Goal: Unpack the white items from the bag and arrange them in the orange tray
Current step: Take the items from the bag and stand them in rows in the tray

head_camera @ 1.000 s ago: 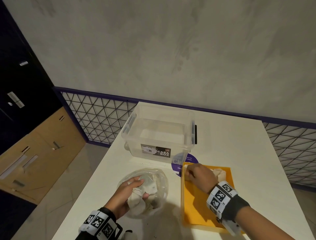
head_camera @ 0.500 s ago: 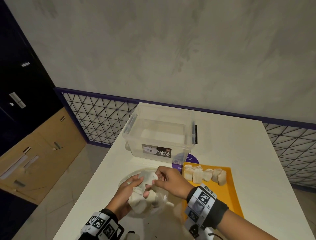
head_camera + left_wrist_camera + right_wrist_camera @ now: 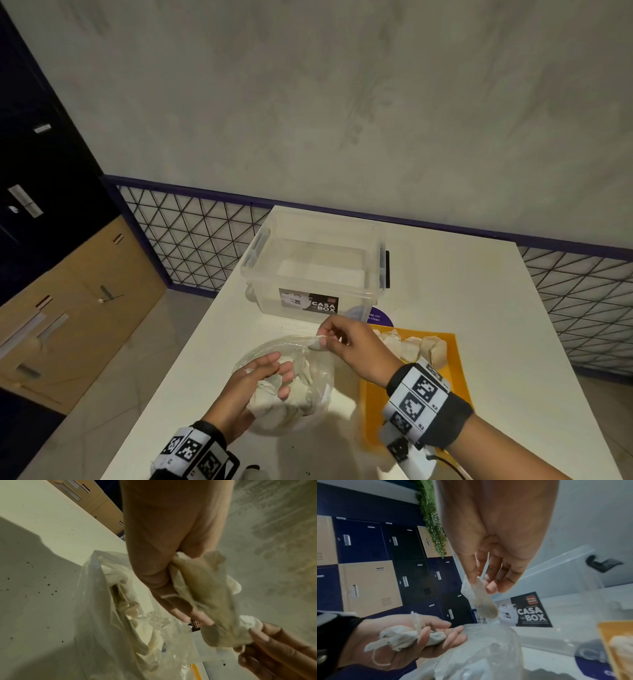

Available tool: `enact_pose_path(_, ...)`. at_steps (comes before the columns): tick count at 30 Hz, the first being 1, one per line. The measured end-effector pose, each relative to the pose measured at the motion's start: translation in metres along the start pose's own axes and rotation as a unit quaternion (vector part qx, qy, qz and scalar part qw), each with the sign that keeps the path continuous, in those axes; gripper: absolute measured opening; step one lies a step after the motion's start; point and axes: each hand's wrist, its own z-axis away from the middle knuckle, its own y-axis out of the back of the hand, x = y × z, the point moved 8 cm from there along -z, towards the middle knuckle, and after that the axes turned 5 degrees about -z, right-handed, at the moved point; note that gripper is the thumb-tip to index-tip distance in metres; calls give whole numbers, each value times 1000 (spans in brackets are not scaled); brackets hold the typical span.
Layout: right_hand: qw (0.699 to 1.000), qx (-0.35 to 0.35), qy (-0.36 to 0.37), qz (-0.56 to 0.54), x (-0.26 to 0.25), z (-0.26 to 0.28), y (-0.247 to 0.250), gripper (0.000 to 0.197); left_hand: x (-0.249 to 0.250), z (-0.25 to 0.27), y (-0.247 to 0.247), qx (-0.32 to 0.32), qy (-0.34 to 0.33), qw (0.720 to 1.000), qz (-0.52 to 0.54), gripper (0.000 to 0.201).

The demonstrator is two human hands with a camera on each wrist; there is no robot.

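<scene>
A clear plastic bag of small white pouches lies on the white table, left of the orange tray. Above the bag's mouth, my left hand is palm up, its fingers curled round a bunch of white pouches. My right hand pinches a single white pouch by one end, right above the left fingertips. In the left wrist view that pouch lies along my left fingers. Several white pouches stand in a row at the tray's far end.
A clear lidless storage box with a black label stands behind the bag and tray. A purple round sticker shows between box and tray. The table's left edge drops to the floor; lockers stand beyond it.
My right hand left the far end of the tray, came across to my left hand over the bag, and now pinches one pouch a little higher. The left hand stayed over the bag.
</scene>
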Motion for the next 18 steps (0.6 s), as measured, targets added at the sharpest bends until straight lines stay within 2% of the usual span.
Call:
enact_pose_path(4,996,78,-46,6,23,13,42,6,-2,-3,0,-3,5,1000,-1,21)
enact_pose_path(8,982,139,-113,60,61,24,89,4,-2,-4,-3,-11,12,1000,2,21)
enact_pose_path(12,965,138,-200,97,114,37,113,11,-4,-6,-3,-10,20,1000,1,21)
enact_pose_path(18,949,79,-249,175,161,37,100,22,-4,-6,-4,-4,24,1000,2,19)
